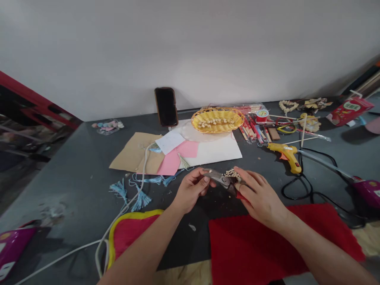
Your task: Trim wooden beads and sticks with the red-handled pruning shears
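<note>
My right hand (258, 194) is closed around the red handles of metal cutters (223, 180), whose jaws point left. The jaw tips reach the fingers of my left hand (194, 188), which are pinched together; what they hold is too small to make out. A tiny pale piece lies at the jaws. Just behind the cutters is a small heap of cream-coloured beads or pieces (232, 173). A few more specks dot the dark table (190, 225) below.
Behind are a yellow basket (218, 126), a phone (166, 107) and coloured papers (172, 163). Blue tassels (141, 200) and a white cable (144, 170) lie left. A yellow glue gun (286, 154) with black cord lies right. Red cloth (255, 245) is in front.
</note>
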A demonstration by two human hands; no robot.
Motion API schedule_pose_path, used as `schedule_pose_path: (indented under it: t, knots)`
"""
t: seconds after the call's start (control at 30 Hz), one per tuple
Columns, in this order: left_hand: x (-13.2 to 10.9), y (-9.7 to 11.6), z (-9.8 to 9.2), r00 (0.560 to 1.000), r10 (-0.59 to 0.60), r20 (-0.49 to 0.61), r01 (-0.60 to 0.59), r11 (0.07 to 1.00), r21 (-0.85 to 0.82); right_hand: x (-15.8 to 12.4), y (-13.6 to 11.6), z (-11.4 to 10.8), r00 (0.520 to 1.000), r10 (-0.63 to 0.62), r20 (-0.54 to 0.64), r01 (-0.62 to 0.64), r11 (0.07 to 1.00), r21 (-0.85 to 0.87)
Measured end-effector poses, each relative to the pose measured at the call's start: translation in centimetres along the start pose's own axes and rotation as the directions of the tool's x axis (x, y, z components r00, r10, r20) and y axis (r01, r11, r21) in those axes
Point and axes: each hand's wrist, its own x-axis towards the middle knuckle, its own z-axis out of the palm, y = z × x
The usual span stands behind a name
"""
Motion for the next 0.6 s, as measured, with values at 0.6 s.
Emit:
schedule_pose_path:
  t: [0.6]
  knots:
    - [-0.53, -0.03, 0.36, 0.999, 0.043, 0.017, -0.044, 0.996, 0.083, -0.03, -0.26, -0.40, 0.967, 0.155, 0.202, -0.176, 0.980, 0.092]
